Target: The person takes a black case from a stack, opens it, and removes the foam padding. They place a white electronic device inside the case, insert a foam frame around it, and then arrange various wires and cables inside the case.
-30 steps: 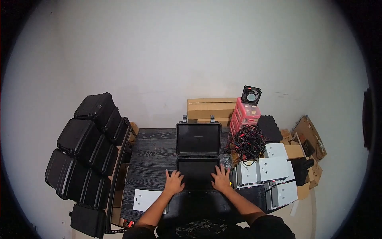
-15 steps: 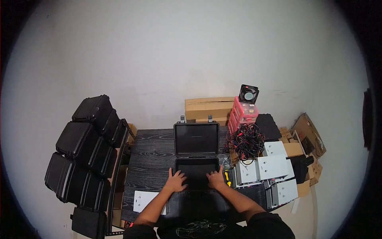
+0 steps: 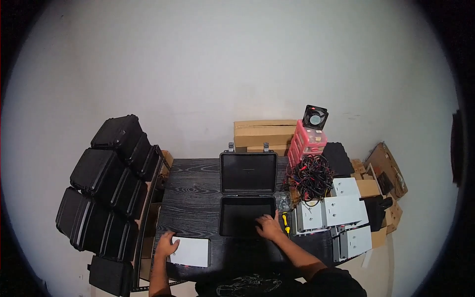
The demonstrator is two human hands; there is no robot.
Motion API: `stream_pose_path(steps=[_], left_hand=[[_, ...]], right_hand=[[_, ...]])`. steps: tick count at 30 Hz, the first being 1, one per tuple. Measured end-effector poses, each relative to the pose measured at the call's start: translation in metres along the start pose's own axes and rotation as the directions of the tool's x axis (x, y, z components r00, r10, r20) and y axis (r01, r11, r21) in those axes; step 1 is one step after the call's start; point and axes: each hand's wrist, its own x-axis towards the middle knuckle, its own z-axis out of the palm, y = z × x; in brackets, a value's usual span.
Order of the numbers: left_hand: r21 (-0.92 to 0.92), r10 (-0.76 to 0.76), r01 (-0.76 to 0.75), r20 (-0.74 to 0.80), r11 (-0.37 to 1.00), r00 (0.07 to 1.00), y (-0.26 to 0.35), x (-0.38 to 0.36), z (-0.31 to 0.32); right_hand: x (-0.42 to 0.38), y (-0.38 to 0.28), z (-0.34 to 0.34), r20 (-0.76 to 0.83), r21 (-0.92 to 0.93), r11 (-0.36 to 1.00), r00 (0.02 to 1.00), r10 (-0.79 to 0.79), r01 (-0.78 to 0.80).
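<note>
An open black hard case stands on the dark wood-grain table, its lid raised at the back and its inside dark. My right hand rests over the case's right front edge, fingers spread and reaching inward. Off to the left, a flat white panel with dark edges lies near the table's front. My left hand is at the panel's upper left corner, thumb apart from the fingers; the thumb overlaps its top face, and nothing is lifted.
Several closed black cases are stacked on a rack at left. On the right are white-panelled units, a yellow-handled tool, tangled cables and pink drawers topped by a fan. Cardboard boxes stand behind.
My left hand has left the case's left edge and moved left and toward me to the white panel. My right hand stays at the case's right edge. The view has shifted slightly.
</note>
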Motion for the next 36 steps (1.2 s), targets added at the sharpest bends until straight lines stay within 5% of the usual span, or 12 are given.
stream_pose_path(steps=[7, 14, 21, 24, 30, 36], left_hand=[[-0.067, 0.078, -0.078, -0.004, 0.995, 0.997, -0.007, -0.013, 0.0], [0.065, 0.107, -0.116, 0.127, 0.991, 0.986, -0.009, -0.024, -0.03], [0.192, 0.089, -0.114, 0.137, 0.975, 0.987, 0.085, -0.029, -0.12], [0.165, 0.118, -0.136, 0.117, 0.977, 0.986, 0.14, -0.02, -0.144], [0.003, 0.39, -0.39, -0.002, 0.921, 0.921, 0.214, 0.024, -0.108], [-0.044, 0.45, -0.448, 0.063, 0.893, 0.891, 0.267, 0.065, -0.062]], right_hand=[[0.005, -0.022, -0.016, -0.034, 0.152, 0.986, 0.997, -0.068, 0.072], [0.021, -0.064, -0.014, -0.02, 0.19, 0.944, 0.963, -0.27, 0.268], [0.016, -0.149, -0.065, 0.014, 0.33, 0.815, 0.86, -0.509, 0.477], [0.008, -0.187, -0.116, 0.122, 0.191, 0.832, 0.828, -0.547, 0.521], [-0.006, -0.182, -0.15, 0.132, 0.031, 0.885, 0.875, -0.465, 0.465], [0.001, -0.12, -0.166, 0.124, -0.002, 0.917, 0.91, -0.395, 0.398]])
